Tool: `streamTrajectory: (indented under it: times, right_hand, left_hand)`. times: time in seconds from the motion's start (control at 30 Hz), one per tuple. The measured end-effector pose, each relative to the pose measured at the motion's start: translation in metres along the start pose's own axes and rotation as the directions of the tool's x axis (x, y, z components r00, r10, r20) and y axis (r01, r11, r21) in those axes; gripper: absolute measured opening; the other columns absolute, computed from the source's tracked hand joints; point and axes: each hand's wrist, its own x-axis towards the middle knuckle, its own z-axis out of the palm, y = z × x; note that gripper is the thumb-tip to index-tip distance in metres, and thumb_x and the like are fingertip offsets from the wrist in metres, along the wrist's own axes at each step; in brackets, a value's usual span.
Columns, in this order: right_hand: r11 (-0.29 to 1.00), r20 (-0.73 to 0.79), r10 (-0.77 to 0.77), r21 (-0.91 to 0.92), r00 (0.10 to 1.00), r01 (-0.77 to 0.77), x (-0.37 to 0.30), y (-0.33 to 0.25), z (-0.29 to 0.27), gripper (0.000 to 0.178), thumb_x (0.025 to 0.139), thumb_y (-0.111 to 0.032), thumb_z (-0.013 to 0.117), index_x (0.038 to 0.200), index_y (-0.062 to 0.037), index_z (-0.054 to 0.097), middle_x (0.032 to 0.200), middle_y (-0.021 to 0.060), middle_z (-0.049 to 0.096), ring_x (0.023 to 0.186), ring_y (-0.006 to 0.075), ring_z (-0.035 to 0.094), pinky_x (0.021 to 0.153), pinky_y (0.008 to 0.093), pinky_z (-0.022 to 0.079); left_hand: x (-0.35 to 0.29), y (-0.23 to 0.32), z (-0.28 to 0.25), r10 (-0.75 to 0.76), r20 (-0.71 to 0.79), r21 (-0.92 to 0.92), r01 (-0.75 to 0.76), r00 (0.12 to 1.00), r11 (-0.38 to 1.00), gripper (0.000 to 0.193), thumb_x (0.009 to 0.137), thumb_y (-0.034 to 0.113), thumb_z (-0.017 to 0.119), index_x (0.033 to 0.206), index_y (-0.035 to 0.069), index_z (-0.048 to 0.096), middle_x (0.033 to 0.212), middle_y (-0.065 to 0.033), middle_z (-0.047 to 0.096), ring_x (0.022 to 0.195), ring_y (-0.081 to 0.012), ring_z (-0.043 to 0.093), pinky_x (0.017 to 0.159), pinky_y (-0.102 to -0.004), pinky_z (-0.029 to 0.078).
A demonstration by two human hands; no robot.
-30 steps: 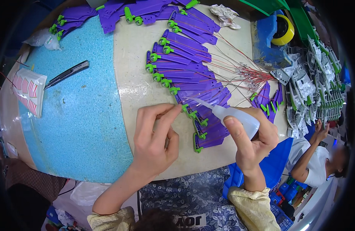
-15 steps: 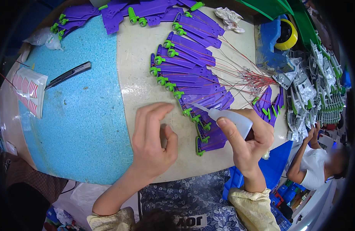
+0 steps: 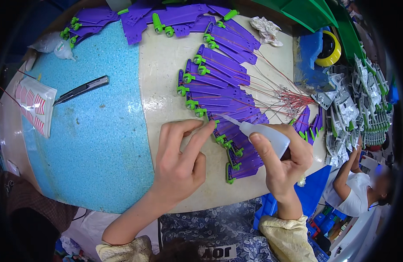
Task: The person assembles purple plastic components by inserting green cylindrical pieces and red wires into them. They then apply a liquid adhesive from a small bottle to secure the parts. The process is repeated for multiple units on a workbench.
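Observation:
My right hand [image 3: 285,168] is wrapped round a translucent white squeeze bottle [image 3: 271,136] with a long thin nozzle. Its tip points left, over the fanned row of purple plastic parts [image 3: 221,95], close above one part. My left hand [image 3: 177,163] holds nothing. Its index finger reaches out to a green end piece [image 3: 216,123] in the row and appears to touch it, while the other fingers are bent. Each purple part carries a green end with a small clear dome, and thin red wires [image 3: 271,83] run from the parts to the right.
A black-handled cutter [image 3: 81,89] and a bag of red-striped stickers [image 3: 35,105] lie on the blue mat [image 3: 96,144]. More purple parts [image 3: 179,17] line the far edge. Yellow tape [image 3: 334,50], grey parts [image 3: 345,113] and a person in white [image 3: 354,192] are on the right.
My left index finger has stretched out to the right, onto a green end piece. The bottle has shifted slightly right relative to the picture. The whole view has moved a little.

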Motion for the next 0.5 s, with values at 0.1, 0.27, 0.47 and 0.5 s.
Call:
streamTrajectory:
  times: [0.1, 0.27, 0.47, 0.5]
  right_hand:
    - [1.000, -0.006, -0.004, 0.010, 1.000, 0.004, 0.001, -0.001, -0.001, 0.019, 0.081, -0.008, 0.085, 0.090, 0.0036, 0.074, 0.074, 0.0116, 0.072, 0.061, 0.0144, 0.066, 0.054, 0.0274, 0.049]
    - [0.997, -0.054, -0.031, 0.073, 0.998, 0.035, 0.000, -0.004, -0.009, 0.018, 0.083, -0.007, 0.082, 0.093, 0.0048, 0.073, 0.075, 0.0122, 0.073, 0.061, 0.0140, 0.066, 0.055, 0.0268, 0.049]
    - [0.998, -0.017, -0.040, 0.048, 0.999, 0.041, 0.004, -0.009, -0.007, 0.018, 0.083, -0.006, 0.081, 0.093, 0.0058, 0.072, 0.074, 0.0118, 0.073, 0.061, 0.0134, 0.066, 0.056, 0.0258, 0.049]
    - [0.998, -0.032, -0.040, 0.056, 0.999, 0.042, 0.004, -0.007, -0.007, 0.018, 0.083, -0.006, 0.081, 0.093, 0.0059, 0.073, 0.074, 0.0115, 0.073, 0.061, 0.0132, 0.066, 0.056, 0.0258, 0.049]
  left_hand:
    - [-0.002, -0.003, 0.000, -0.006, -0.013, -0.005, 0.006, 1.000, 1.000, 0.059, 0.068, -0.018, 0.053, 0.124, -0.003, 0.066, 0.111, -0.0177, 0.060, 0.098, -0.0327, 0.061, 0.082, -0.0387, 0.052]
    - [-0.001, -0.003, 0.000, -0.051, -0.060, -0.015, 0.050, 0.997, 0.999, 0.059, 0.071, -0.016, 0.052, 0.129, -0.006, 0.061, 0.117, -0.0212, 0.058, 0.104, -0.0357, 0.060, 0.088, -0.0412, 0.051]
    - [-0.003, 0.000, 0.000, -0.030, 0.004, -0.019, 0.030, 1.000, 0.999, 0.058, 0.071, -0.015, 0.052, 0.127, -0.006, 0.063, 0.121, -0.0208, 0.054, 0.105, -0.0334, 0.060, 0.087, -0.0390, 0.053]
    - [-0.003, 0.000, 0.001, -0.024, 0.002, -0.027, 0.024, 1.000, 0.999, 0.058, 0.071, -0.015, 0.052, 0.127, -0.006, 0.063, 0.121, -0.0207, 0.054, 0.105, -0.0333, 0.060, 0.087, -0.0392, 0.053]
